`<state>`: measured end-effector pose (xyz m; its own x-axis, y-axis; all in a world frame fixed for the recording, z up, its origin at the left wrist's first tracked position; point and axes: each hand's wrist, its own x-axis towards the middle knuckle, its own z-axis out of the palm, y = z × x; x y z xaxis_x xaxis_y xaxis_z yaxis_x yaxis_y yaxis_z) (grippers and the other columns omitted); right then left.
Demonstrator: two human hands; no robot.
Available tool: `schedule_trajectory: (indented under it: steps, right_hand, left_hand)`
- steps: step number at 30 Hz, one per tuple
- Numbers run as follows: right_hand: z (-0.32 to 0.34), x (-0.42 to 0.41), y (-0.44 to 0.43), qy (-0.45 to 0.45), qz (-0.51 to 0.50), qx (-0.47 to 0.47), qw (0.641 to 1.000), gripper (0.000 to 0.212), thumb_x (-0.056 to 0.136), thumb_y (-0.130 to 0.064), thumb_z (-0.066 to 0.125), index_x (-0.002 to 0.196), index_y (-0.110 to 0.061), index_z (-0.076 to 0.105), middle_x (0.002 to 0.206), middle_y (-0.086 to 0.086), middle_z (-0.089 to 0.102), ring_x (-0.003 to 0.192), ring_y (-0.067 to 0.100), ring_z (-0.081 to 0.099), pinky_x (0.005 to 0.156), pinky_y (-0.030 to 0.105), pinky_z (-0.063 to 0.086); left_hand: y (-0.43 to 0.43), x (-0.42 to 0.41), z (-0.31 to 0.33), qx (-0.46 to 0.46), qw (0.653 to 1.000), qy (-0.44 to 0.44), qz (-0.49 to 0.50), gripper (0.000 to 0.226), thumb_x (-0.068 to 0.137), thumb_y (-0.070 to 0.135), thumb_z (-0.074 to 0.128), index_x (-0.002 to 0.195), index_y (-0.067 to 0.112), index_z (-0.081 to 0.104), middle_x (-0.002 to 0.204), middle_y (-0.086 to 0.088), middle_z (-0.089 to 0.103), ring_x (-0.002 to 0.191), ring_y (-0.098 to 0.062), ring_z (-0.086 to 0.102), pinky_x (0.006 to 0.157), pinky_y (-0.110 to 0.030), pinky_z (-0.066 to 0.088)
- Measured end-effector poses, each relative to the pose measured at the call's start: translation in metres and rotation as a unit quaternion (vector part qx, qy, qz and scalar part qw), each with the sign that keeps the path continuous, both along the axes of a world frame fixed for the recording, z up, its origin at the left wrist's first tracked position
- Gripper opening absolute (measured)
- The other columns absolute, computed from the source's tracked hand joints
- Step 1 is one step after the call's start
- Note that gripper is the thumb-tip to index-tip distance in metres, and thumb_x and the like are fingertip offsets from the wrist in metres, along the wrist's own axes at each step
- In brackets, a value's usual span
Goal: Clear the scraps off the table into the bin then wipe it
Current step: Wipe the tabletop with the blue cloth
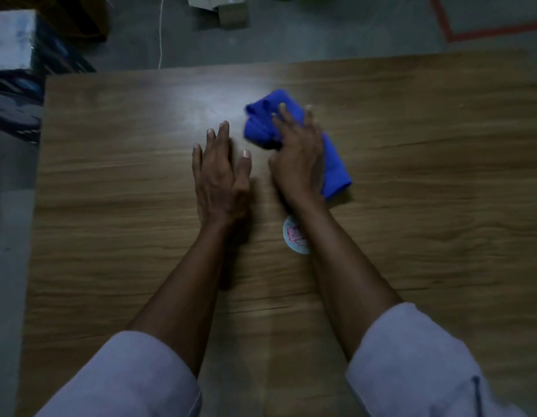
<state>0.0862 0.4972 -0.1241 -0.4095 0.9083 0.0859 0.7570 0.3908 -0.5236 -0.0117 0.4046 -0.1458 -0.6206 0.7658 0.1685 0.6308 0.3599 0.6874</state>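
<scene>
A crumpled blue cloth point(336, 167) lies on the wooden table point(110, 191) right of centre. My right hand point(297, 158) lies flat on top of it with straight fingers spread, pressing it down. My left hand point(220, 173) rests flat on the bare wood just left of the cloth, fingers straight and together. A small round white sticker or lid with pink print point(294, 236) sits on the table, partly hidden under my right forearm.
Beyond the table's far edge is grey floor with a cardboard box point(228, 10), a thin white cord point(160, 31) and red floor tape point(487, 31). A dark patterned object with a white block point(11, 37) stands off the left corner.
</scene>
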Motion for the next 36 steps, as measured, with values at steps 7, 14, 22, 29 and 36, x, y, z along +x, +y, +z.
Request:
schedule_trajectory:
  steps: [7, 14, 22, 29, 36]
  right_hand:
    - [-0.007, 0.063, -0.033, -0.005, 0.159, 0.023, 0.987, 0.073, 0.069, -0.016, 0.041, 0.139, -0.021, 0.06, 0.152, -0.006, 0.05, 0.15, 0.031, 0.03, 0.121, 0.044, 0.024]
    - [-0.003, 0.063, 0.034, -0.005, 0.011, 0.014, 1.0, 0.073, 0.072, -0.001, 0.044, 0.143, -0.015, 0.056, 0.154, -0.001, 0.047, 0.15, 0.037, 0.028, 0.122, 0.048, 0.023]
    - [0.0, -0.02, 0.04, -0.002, 0.126, -0.008, 0.992, 0.075, 0.069, -0.005, 0.051, 0.143, -0.016, 0.056, 0.153, 0.0, 0.048, 0.148, 0.036, 0.031, 0.12, 0.042, 0.023]
    - [-0.004, 0.068, 0.058, -0.021, 0.144, 0.026, 0.989, 0.071, 0.076, -0.01, 0.042, 0.145, -0.023, 0.054, 0.155, -0.006, 0.046, 0.15, 0.026, 0.03, 0.119, 0.039, 0.024]
    - [0.001, -0.01, 0.112, -0.066, -0.034, 0.007, 0.997, 0.055, 0.095, -0.022, 0.051, 0.15, -0.022, 0.047, 0.161, -0.005, 0.036, 0.152, 0.032, 0.024, 0.121, 0.038, 0.019]
  left_hand:
    - [-0.002, 0.0, 0.007, -0.034, 0.998, 0.049, -0.022, 0.063, 0.103, 0.04, 0.038, 0.156, 0.008, 0.036, 0.162, -0.008, 0.037, 0.154, -0.02, 0.026, 0.127, -0.041, 0.01]
    - [0.002, 0.006, 0.007, -0.091, 0.988, 0.126, -0.023, 0.068, 0.095, 0.048, 0.046, 0.154, 0.014, 0.042, 0.166, -0.008, 0.028, 0.156, -0.026, 0.02, 0.126, -0.05, 0.012]
    - [0.004, 0.005, 0.005, -0.104, 0.985, 0.139, -0.011, 0.076, 0.081, 0.03, 0.043, 0.153, 0.006, 0.042, 0.164, -0.012, 0.032, 0.154, -0.026, 0.025, 0.126, -0.05, 0.013]
    - [0.005, 0.004, 0.005, -0.096, 0.986, 0.133, -0.017, 0.076, 0.08, 0.026, 0.046, 0.153, 0.006, 0.04, 0.165, -0.012, 0.031, 0.154, -0.026, 0.024, 0.126, -0.051, 0.014]
    - [0.007, 0.005, 0.008, -0.126, 0.981, 0.144, -0.016, 0.082, 0.08, 0.033, 0.044, 0.158, 0.009, 0.033, 0.167, -0.008, 0.025, 0.156, -0.022, 0.018, 0.126, -0.051, 0.012]
